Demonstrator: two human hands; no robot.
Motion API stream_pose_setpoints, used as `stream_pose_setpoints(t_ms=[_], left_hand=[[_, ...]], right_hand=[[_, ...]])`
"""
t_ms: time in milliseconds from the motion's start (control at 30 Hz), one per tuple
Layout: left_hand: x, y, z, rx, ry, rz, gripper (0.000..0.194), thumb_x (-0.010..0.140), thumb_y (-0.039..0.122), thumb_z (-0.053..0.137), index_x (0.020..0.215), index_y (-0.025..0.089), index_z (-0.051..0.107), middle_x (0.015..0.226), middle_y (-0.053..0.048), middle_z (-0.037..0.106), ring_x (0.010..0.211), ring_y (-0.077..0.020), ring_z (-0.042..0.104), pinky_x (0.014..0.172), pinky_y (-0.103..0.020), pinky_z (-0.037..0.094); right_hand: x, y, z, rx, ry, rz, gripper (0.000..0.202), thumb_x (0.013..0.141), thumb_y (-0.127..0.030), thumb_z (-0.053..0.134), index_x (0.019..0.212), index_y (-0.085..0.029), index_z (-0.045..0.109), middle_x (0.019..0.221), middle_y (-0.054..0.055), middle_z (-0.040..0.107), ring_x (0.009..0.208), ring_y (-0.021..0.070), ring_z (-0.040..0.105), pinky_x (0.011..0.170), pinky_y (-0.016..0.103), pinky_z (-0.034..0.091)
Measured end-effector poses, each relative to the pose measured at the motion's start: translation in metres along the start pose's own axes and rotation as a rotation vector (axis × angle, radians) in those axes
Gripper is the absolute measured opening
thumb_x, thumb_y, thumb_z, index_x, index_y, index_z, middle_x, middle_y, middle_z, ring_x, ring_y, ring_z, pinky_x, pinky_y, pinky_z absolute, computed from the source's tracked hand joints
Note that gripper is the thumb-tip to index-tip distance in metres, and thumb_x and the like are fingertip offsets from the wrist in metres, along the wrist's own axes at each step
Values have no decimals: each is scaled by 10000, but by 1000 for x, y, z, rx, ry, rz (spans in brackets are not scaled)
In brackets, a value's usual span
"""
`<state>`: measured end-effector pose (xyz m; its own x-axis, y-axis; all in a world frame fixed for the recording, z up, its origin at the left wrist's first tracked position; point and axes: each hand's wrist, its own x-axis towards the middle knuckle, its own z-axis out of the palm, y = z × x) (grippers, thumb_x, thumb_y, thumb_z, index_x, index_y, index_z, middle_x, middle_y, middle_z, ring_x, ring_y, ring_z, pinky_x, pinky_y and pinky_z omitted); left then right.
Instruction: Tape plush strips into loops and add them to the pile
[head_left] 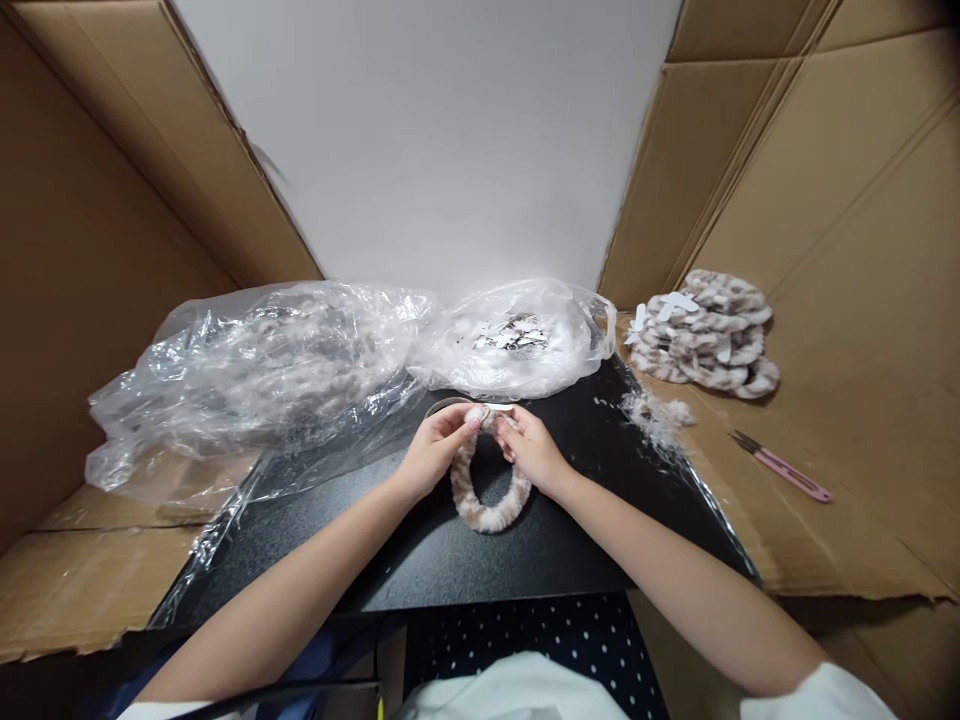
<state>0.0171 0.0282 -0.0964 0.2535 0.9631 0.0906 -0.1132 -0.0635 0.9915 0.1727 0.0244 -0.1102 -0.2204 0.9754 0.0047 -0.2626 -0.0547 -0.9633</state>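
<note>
A fluffy beige-and-white plush headband [491, 517] hangs as a loop between my hands, just over the black tabletop. My left hand [439, 445] pinches its upper left part, thumb on top. On the other side, the fingers of my right hand [532, 448] close on its upper right part. A thin curved strip [448, 402] shows behind my left fingers; whether it belongs to the headband I cannot tell. Near my right fingertips a small white tag [499, 407] sticks out at the top. The fingers cover the spot where the loop's ends meet.
A large clear plastic bag [285, 360] of fluffy pieces lies at the left. Beside it a smaller bag [517, 345] holds white tags. At the right are a pile of plush headbands [701, 335], loose fluff [660, 415] and pink-handled snips [787, 472]. Cardboard walls [847, 250] flank the table.
</note>
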Motion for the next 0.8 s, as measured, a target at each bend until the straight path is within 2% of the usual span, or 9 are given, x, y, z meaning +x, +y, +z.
stream_pose_setpoints(t_ms=[167,267,333,433,500,600,800], left_hand=[[-1,1,0,19,18,21,344,732,405,751,957,149,716,895,-56,715,808,-164,619,806,-277,467],[-2,0,1,29,-9,29,299,759,405,727,910,147,717,830,-40,703,761,-148,610,771,-258,465],[-3,-1,3,30,-48,20,284,777,410,708,872,142,718,807,-41,699,758,-151,615,774,-260,467],[-4,-4,5,29,-64,0,282,782,410,703,863,141,728,818,-48,706,786,-161,625,804,-266,468],[-4,-5,6,9,-40,-15,288,783,406,703,902,146,736,843,-51,714,822,-167,631,823,-264,466],[-3,-6,6,-15,10,-26,313,774,402,712,960,152,741,873,-56,722,853,-180,638,828,-271,470],[-4,-4,5,46,122,35,283,722,378,756,891,151,754,899,-58,734,838,-195,648,819,-291,486]], right_hand=[[-2,-2,3,3,44,-3,344,705,-485,649,834,-185,543,544,-81,433,436,56,326,414,209,231],[-2,-2,5,40,34,-9,357,711,-503,641,842,-190,529,533,-79,459,430,61,335,419,207,244],[-2,-2,5,3,52,-62,330,745,-499,614,826,-193,523,536,-66,494,435,71,370,436,214,281],[-4,-4,3,-176,134,-187,233,805,-422,577,812,-192,542,574,-38,564,506,101,494,541,240,394],[-6,-6,1,-310,184,-245,172,826,-363,564,811,-191,555,595,-24,599,561,123,560,618,260,436],[-10,-9,0,-424,228,-273,132,831,-320,558,791,-195,552,589,-16,620,560,141,591,626,270,451],[-11,-8,3,-351,177,-231,147,820,-341,577,814,-195,566,634,8,681,528,139,589,561,255,453]])
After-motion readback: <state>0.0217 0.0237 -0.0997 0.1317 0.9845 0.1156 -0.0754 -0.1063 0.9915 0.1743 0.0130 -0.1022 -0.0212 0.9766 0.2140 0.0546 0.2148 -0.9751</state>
